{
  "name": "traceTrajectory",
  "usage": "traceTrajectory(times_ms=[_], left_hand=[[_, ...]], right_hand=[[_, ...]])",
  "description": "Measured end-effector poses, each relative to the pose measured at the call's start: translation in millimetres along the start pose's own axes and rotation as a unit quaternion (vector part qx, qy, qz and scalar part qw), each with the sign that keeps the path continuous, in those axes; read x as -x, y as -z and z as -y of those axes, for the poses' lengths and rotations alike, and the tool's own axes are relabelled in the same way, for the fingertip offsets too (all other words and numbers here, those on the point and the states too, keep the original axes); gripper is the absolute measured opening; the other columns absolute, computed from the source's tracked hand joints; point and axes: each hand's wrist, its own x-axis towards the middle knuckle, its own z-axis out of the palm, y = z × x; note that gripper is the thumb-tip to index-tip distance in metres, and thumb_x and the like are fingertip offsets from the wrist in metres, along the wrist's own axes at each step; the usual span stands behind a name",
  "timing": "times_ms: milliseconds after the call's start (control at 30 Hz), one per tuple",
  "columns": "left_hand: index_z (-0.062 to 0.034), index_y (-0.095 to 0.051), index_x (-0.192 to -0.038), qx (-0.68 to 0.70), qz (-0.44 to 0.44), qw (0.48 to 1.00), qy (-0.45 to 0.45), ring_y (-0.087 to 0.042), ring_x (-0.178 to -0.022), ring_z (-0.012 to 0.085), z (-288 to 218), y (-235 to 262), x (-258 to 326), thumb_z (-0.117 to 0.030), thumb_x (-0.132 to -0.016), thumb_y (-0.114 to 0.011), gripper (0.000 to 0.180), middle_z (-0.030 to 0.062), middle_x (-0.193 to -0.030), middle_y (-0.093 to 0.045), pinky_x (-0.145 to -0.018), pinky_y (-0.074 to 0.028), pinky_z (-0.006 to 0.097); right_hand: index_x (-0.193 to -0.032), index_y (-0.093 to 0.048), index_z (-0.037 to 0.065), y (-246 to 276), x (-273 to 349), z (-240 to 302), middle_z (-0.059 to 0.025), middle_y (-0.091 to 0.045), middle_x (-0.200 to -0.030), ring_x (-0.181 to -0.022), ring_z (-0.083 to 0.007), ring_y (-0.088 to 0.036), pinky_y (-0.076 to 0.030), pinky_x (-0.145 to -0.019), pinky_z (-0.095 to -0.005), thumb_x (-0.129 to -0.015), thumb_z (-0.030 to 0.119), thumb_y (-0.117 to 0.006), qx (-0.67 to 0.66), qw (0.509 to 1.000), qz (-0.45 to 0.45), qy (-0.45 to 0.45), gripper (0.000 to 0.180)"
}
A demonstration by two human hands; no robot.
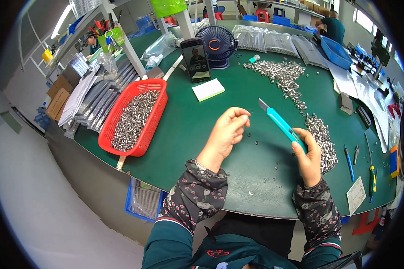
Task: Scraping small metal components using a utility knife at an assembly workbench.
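Observation:
My right hand [309, 157] grips a teal utility knife [280, 123] by its handle, with the blade end pointing up and to the left. My left hand [226, 134] hovers over the green table [188, 130] with fingertips pinched together near the blade; whether a tiny part sits between them I cannot tell. A long pile of small silvery metal parts [300, 103] runs from the table's far middle down to just right of my right hand. A few loose parts lie on the table between my hands.
A red plastic basket [155, 119] of metal parts stands at the left edge. A phone [195, 59], a small fan [216, 44] and a pale notepad [208, 89] sit at the back. Pens and a screwdriver [371, 172] lie right. Another person [332, 28] works far back.

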Motion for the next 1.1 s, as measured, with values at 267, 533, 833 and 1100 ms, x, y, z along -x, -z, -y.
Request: traceTrajectory(times_ms=[267, 533, 833, 1100], left_hand=[[-0.0033, -0.051, -0.092, 0.031, -0.029, 0.999, -0.008, -0.031, -0.044, 0.0008, -5, 17, -7, -0.008, -0.083, -0.046, 0.011, 0.0029, -0.074, -0.05, -0.034, -0.023, 0.013], [-0.0028, -0.051, -0.098, 0.003, -0.003, 1.0, -0.007, -0.03, -0.047, 0.0013, -2, 15, -6, -0.011, -0.085, -0.046, 0.016, 0.001, -0.077, -0.048, -0.035, -0.022, 0.013], [-0.003, -0.051, -0.097, -0.042, 0.001, 0.999, -0.006, -0.03, -0.048, 0.0017, 1, 17, -7, -0.009, -0.084, -0.049, 0.015, -0.0005, -0.075, -0.046, -0.036, -0.022, 0.013], [-0.0026, -0.053, -0.091, -0.061, 0.006, 0.998, 0.002, -0.029, -0.046, 0.0008, 0, 18, -7, -0.012, -0.084, -0.05, 0.013, -0.0014, -0.072, -0.046, -0.036, -0.021, 0.013]], right_hand=[[-0.096, -0.054, -0.001, -1, 0, -13, -0.0067, -0.057, -0.073, -0.064, -0.0089, -0.051, -0.041, -0.06, -0.0225, -0.075, 0.013, -0.056, -0.065, 0.994, 0.085, -0.014, 0.024], [-0.096, -0.055, -0.001, -1, 2, -14, -0.012, -0.059, -0.077, -0.067, -0.0149, -0.057, -0.043, -0.062, -0.0257, -0.075, 0.015, -0.057, -0.071, 0.993, 0.087, -0.02, 0.026], [-0.095, -0.056, 0.001, 0, 1, -13, -0.0117, -0.059, -0.077, -0.067, -0.0161, -0.057, -0.043, -0.062, -0.0272, -0.075, 0.016, -0.057, -0.047, 0.992, 0.104, -0.047, 0.026], [-0.097, -0.055, 0.0, 5, -2, -15, -0.0069, -0.059, -0.075, -0.067, -0.0094, -0.051, -0.041, -0.062, -0.0239, -0.076, 0.016, -0.057, -0.099, 0.981, 0.142, -0.087, 0.026]])
